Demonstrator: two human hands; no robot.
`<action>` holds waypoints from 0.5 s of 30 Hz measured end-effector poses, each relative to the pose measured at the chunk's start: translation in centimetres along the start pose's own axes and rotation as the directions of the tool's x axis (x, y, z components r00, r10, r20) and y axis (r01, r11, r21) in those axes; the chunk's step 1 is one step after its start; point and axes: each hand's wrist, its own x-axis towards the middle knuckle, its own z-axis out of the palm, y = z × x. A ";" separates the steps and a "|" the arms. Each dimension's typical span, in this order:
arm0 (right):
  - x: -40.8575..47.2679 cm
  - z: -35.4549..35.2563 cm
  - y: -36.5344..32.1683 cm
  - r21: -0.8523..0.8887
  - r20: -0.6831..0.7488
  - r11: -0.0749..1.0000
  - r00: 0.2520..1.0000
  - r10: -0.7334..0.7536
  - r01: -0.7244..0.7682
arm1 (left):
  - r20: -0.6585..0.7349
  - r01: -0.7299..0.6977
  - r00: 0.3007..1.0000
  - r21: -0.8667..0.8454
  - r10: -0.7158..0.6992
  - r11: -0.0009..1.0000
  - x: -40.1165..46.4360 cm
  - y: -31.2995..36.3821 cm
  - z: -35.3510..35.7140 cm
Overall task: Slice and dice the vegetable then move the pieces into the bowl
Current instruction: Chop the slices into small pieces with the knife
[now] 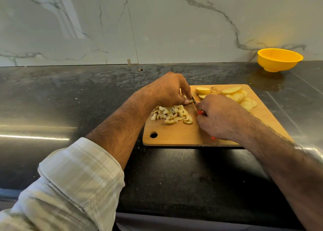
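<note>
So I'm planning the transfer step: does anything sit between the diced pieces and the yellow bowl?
Yes. The right hand with the knife and the uncut slices lie between the diced pile and the bowl; beyond the board, only bare counter shows.

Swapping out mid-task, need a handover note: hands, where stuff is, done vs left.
Left hand: fingers pinch a slice down on the board.
Right hand: grips the knife, red handle; blade mostly hidden between the hands, at that slice.
Diced pile: on the board's left part, below the left hand.
Uncut slices: stacked and fanned along the board's far right.
Bowl: yellow, at the back right on the counter, off the board; no pieces visible in it.
Done: slicing, part of the dicing.
Left: dice the remaining slices, move all pieces to the bowl.
</note>
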 end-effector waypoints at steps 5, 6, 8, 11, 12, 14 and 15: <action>0.6 0.2 0.1 0.009 -0.002 1.000 1.000 -0.009 0.009 | 0.008 -0.008 1.000 0.005 0.008 1.000 -0.1 0.1 -0.2; 0.7 0.2 0.2 0.021 -0.005 1.000 1.000 -0.009 0.009 | 0.009 -0.004 1.000 0.007 0.004 1.000 -0.2 0.1 -0.2; 0.8 0.0 0.2 0.049 -0.012 0.999 1.000 -0.009 0.010 | 0.009 0.004 1.000 0.006 -0.005 1.000 -0.1 0.1 -0.2; 1.0 -0.3 0.2 0.072 -0.016 0.997 1.000 -0.005 0.006 | 0.007 0.013 1.000 -0.006 -0.013 1.000 -0.1 0.1 -0.1; 1.0 -0.2 0.2 0.067 -0.023 0.998 1.000 -0.006 0.007 | 0.001 0.015 1.000 -0.011 -0.015 1.000 -0.2 0.1 -0.1; 0.9 0.1 0.4 0.037 -0.056 0.999 0.998 -0.024 0.026 | -0.030 0.025 0.999 -0.022 -0.026 0.999 -0.3 -0.1 0.1; 0.8 0.4 0.5 0.027 -0.076 0.999 0.997 -0.033 0.035 | -0.043 0.035 0.998 -0.033 -0.036 0.999 -0.3 -0.3 0.1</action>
